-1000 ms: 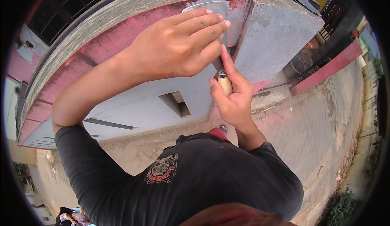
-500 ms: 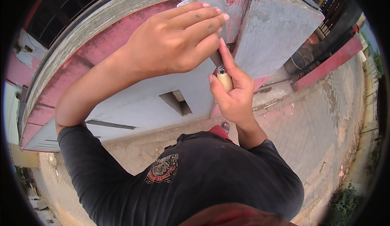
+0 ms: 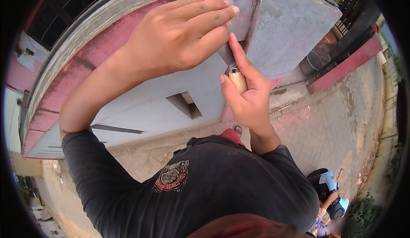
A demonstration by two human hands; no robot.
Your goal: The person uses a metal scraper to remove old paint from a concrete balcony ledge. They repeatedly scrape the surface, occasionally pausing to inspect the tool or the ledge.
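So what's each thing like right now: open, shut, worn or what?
Scraper, held, blade partly covered
Left grip, fingers straight, over the blade
Right grip, closed around the wooden handle
Pink band, paint worn and stained
Wall hole, open
Sandal, on a foot
Bucket, contents unclear

Scraper [image 3: 226,56]; pale wooden handle; broad metal blade outward, at wall [image 3: 113,43]
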